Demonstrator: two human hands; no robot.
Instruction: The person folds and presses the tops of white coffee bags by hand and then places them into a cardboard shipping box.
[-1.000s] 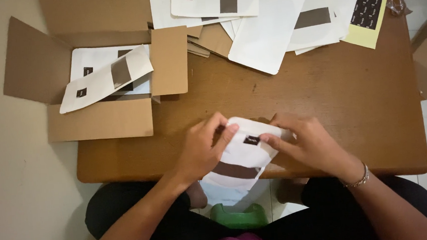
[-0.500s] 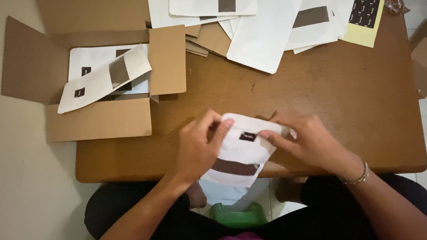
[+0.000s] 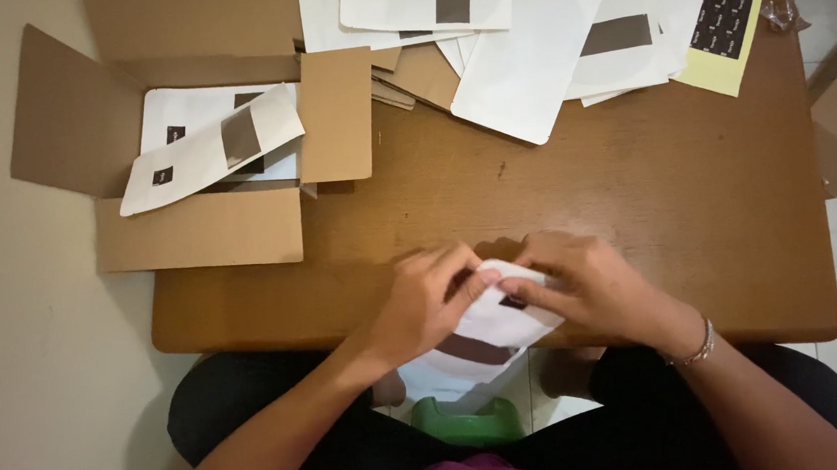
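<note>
Both hands are on it at the near edge of the wooden table (image 3: 633, 210) — left hand (image 3: 423, 303) curled in, fingers closed on the top end of a white pouch (image 3: 489, 333), thumb and forefinger pinching right at its upper edge. Right hand (image 3: 589, 287) comes in from the other side, fingers bent and clamped over the same top end, a thin bracelet (image 3: 699, 351) at that wrist. The two sets of fingertips meet almost nose to nose over a small dark label on the pouch. The pouch itself hangs past the table's near edge over the person's lap, a brown band across its lower half, and a green stool (image 3: 466, 423) shows below it between the knees.

Up the table — an open cardboard box (image 3: 197, 231) sits at the far-left corner, overhanging the side, with more white pouches lying flat inside. Along the far edge sprawls a loose pile of white pouches (image 3: 523, 51), and beside it a yellow-backed sheet of dark labels (image 3: 732, 17).
</note>
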